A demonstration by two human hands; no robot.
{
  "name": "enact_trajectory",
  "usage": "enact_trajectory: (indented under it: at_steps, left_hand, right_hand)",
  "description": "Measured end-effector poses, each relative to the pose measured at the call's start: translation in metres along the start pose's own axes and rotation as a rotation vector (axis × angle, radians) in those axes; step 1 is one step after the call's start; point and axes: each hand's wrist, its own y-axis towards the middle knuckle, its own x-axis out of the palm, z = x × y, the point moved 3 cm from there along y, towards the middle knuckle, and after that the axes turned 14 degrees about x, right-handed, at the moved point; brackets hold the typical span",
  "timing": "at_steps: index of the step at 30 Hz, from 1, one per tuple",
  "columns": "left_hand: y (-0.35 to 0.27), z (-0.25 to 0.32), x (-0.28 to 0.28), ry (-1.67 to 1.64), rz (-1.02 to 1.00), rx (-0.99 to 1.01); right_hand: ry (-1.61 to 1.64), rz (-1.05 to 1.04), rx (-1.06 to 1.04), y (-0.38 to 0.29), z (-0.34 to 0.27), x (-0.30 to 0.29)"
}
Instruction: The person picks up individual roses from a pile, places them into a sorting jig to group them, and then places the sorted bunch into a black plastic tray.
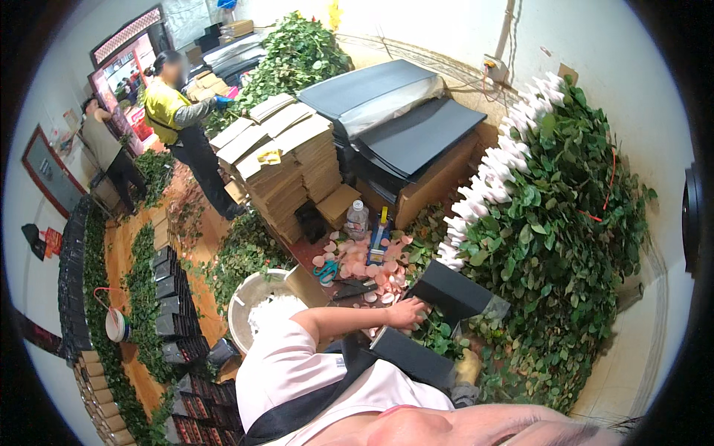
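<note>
My bare left hand [407, 313] lies over green leaves at the near-left edge of a black folded panel [454, 290]; its fingertips are partly hidden. A second black panel [414, 357] lies closer to my body, and leafy stems [438, 334] show between the two. My right hand [468, 368], in a yellowish glove with a grey sleeve, is by the right end of the nearer panel, among leaves; what its fingers hold is unclear. Teal-handled scissors [326, 271], a blue and yellow tool [379, 237] and pink petals [357, 262] lie beyond my left hand.
A large heap of leafy stems [563, 234] with white-wrapped heads rises on the right. Stacked cardboard [279, 150], black sheets [418, 134] and a plastic bottle [357, 220] stand ahead. A white bin [240, 306] is at my left. Two people stand farther back, left.
</note>
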Motion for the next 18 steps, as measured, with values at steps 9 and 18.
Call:
enact_trajectory:
  at_steps: [9, 18]
  left_hand:
    - [-0.005, -0.013, 0.034, -0.147, 0.022, -0.188]
    - [-0.005, -0.011, 0.029, -0.246, 0.101, -0.178]
  right_hand:
    - [0.07, 0.065, 0.009, 0.013, -0.027, -0.047]
    - [0.242, 0.083, -0.055, -0.004, 0.03, 0.016]
